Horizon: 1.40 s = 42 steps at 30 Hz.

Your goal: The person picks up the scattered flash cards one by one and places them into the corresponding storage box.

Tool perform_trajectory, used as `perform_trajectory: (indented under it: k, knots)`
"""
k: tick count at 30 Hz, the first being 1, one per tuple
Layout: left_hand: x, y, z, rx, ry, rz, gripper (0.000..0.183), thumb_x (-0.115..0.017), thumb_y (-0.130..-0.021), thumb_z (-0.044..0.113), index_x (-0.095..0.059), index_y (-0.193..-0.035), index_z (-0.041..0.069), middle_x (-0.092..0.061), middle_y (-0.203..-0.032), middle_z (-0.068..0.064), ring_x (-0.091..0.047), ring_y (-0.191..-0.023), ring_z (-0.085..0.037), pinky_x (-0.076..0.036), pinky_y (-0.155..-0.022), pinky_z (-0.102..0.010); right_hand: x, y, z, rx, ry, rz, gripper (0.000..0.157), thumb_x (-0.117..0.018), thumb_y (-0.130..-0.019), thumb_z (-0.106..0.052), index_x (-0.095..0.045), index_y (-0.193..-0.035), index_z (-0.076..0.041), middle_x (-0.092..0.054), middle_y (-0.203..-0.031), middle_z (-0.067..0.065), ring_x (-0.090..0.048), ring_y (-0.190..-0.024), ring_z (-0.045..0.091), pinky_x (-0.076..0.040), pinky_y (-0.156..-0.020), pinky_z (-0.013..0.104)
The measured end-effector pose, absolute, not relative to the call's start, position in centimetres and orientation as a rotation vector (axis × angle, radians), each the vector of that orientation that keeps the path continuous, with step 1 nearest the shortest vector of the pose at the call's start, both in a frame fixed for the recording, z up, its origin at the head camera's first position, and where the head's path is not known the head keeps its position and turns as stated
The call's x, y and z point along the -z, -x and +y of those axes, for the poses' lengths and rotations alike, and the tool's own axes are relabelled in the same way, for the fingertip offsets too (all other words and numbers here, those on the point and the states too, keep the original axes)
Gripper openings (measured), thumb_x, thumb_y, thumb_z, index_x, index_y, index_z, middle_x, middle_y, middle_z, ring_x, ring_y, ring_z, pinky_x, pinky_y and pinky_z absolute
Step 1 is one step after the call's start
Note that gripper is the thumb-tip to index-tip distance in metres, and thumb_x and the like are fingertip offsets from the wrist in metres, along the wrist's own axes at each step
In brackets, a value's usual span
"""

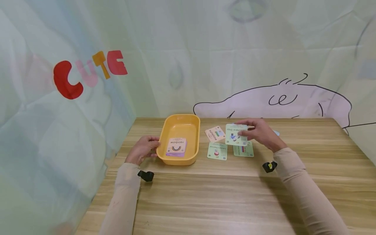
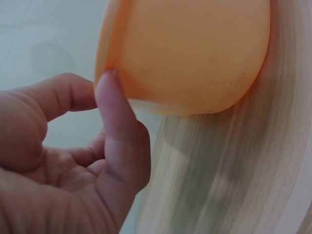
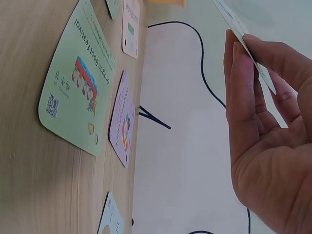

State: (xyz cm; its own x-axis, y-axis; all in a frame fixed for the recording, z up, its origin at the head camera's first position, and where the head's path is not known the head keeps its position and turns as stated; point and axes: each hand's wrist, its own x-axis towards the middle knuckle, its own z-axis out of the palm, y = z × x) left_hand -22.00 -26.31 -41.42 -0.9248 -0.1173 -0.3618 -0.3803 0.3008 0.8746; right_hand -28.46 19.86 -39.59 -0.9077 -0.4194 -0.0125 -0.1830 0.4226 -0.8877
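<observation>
My left hand pinches the left rim of a yellow tray; in the left wrist view the thumb and a finger meet across the tray wall. Inside the tray, a rainbow card lies over a purple card. My right hand holds a green Teachers' Day card between thumb and fingers, raised above the table. Below and left of it lie a sunshine card and a Lantern Festival card. A Dragon Boat Festival card lies under the held card, partly hidden in the head view.
In the right wrist view, a light purple card and a pale blue card also lie on the wooden table. A printed curtain hangs behind the table's back edge and along its left side.
</observation>
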Motion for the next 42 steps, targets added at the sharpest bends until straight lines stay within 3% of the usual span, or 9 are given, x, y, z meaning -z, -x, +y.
perform_trajectory:
  k: [23,42]
  knots:
    - [41.5,21.8,-26.5,-1.675,0.414,2.332,0.035,-0.056,-0.104,0.015,-0.052,-0.135,-0.001,-0.060,-0.116,-0.015,-0.062,-0.087,-0.020,-0.061,-0.071,-0.032,39.6,28.3,17.6,1.481,0.565,2.426,0.045,-0.077,-0.092,-0.018,-0.064,-0.135,-0.015,-0.056,-0.138,0.012,-0.064,-0.105,0.030,-0.060,-0.080,0.036]
    - [41.3,21.9,-26.2,-1.669,0.440,2.338,0.037,-0.058,-0.104,0.016,-0.053,-0.136,-0.001,-0.058,-0.122,-0.017,-0.061,-0.091,-0.022,-0.061,-0.071,-0.031,39.7,28.6,16.0,1.488,0.600,2.383,0.042,-0.075,-0.093,-0.015,-0.066,-0.134,-0.018,-0.055,-0.141,0.008,-0.063,-0.109,0.031,-0.059,-0.081,0.038]
